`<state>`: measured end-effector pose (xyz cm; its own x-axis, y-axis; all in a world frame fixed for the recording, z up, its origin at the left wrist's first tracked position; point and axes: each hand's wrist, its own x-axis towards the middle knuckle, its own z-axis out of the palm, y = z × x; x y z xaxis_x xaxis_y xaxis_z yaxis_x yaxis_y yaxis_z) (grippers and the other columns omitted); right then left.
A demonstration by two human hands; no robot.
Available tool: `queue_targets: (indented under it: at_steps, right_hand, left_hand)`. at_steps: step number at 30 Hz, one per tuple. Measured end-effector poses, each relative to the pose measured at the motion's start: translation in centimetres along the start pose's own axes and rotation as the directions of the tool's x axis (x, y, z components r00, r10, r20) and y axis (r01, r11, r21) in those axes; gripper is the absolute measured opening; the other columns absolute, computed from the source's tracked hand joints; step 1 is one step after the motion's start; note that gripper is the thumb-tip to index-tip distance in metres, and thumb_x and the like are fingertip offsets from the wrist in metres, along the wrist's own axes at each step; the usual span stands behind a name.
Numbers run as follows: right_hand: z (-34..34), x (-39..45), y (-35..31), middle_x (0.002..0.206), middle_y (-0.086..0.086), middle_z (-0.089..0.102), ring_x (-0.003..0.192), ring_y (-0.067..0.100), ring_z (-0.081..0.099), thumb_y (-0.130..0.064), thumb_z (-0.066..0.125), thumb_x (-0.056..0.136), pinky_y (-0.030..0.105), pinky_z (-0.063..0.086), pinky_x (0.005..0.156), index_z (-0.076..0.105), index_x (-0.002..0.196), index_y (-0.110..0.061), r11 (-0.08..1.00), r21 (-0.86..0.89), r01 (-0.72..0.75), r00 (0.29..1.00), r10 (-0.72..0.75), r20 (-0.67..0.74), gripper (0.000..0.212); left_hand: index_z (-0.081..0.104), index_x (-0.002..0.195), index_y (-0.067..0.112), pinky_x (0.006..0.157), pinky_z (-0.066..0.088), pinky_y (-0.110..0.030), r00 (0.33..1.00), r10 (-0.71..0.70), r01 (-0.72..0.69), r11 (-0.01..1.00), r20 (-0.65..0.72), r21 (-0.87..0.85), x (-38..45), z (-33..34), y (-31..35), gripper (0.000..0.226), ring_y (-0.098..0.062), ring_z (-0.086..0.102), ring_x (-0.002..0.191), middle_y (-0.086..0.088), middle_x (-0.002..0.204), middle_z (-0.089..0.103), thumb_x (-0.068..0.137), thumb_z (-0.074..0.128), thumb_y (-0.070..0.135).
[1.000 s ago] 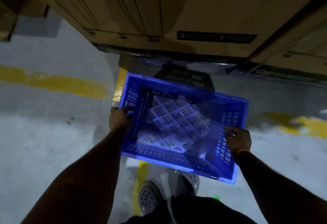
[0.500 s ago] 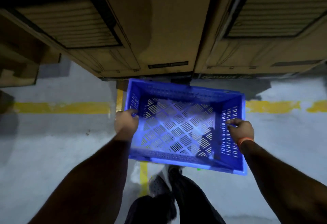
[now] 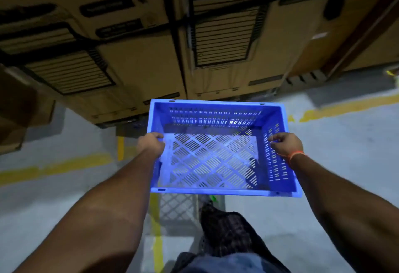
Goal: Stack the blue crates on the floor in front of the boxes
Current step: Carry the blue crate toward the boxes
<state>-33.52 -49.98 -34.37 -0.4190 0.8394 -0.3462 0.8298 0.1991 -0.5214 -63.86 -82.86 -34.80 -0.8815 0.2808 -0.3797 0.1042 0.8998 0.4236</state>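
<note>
The left hand (image 3: 151, 146) curls over the left rim of the blue crate (image 3: 216, 160), which hangs open side up between both hands, above the grey floor (image 3: 54, 197) and just before the cardboard boxes (image 3: 140, 61). The right hand (image 3: 285, 146) grips the slotted right wall.

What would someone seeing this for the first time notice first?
The bright blue crate in the middle of the view stands out, empty and carried off the floor, with the left hand gripping its left rim and the right hand its right rim. Behind it rises a wall of cardboard boxes, and yellow lines cross the grey floor.
</note>
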Motion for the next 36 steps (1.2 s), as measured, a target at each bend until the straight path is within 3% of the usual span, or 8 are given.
queue_targets:
  at_steps: [8,13,21,27,36]
  right_hand:
    - [-12.8,-4.8,11.0,0.072,0.006,0.069,0.063,0.022,0.063,-0.010,0.073,0.072,0.027,0.051,0.067,0.077,0.086,-0.019,0.993,0.059,-0.098,0.993,0.102,-0.063,0.018]
    - [-20.0,-4.4,19.6,0.070,0.010,0.073,0.058,0.027,0.067,-0.008,0.073,0.073,0.032,0.058,0.063,0.077,0.084,-0.019,0.985,0.088,-0.148,0.984,0.156,-0.091,0.016]
    - [-31.5,0.4,34.0,0.080,0.007,0.072,0.062,0.022,0.063,-0.007,0.073,0.076,0.018,0.041,0.050,0.078,0.093,-0.019,0.988,0.071,-0.134,0.984,0.141,-0.109,0.022]
    - [-39.6,4.5,42.7,0.094,0.005,0.075,0.081,0.020,0.064,-0.008,0.073,0.076,0.022,0.040,0.073,0.078,0.097,-0.021,0.991,0.045,-0.126,0.987,0.130,-0.096,0.025]
    - [-47.6,17.2,52.3,0.098,0.003,0.073,0.089,0.019,0.063,-0.007,0.072,0.076,0.023,0.040,0.079,0.078,0.095,-0.022,0.992,0.024,-0.126,0.989,0.127,-0.069,0.025]
  left_hand:
    - [0.073,0.111,0.032,0.093,0.052,-0.033,0.988,0.116,-0.121,0.992,0.101,0.041,-8.9,5.1,10.9,0.032,-0.029,0.066,0.110,-0.006,0.123,0.069,0.079,0.072,0.033]
    - [0.073,0.110,0.031,0.095,0.053,-0.034,0.974,0.180,-0.186,0.982,0.136,0.033,-13.9,10.9,18.8,0.031,-0.028,0.066,0.112,-0.005,0.126,0.068,0.079,0.071,0.034]
    - [0.073,0.111,0.032,0.097,0.050,-0.034,0.975,0.182,-0.183,0.983,0.125,-0.003,-21.5,21.8,32.7,0.030,-0.029,0.063,0.116,-0.005,0.132,0.065,0.081,0.069,0.031]
    - [0.073,0.110,0.033,0.095,0.052,-0.034,0.977,0.167,-0.168,0.986,0.136,-0.006,-26.5,29.7,40.5,0.029,-0.031,0.064,0.113,-0.007,0.125,0.069,0.081,0.067,0.032]
    - [0.073,0.113,0.030,0.093,0.050,-0.033,0.976,0.176,-0.168,0.983,0.126,-0.074,-26.3,41.1,53.8,0.029,-0.028,0.065,0.113,-0.004,0.124,0.070,0.086,0.064,0.030]
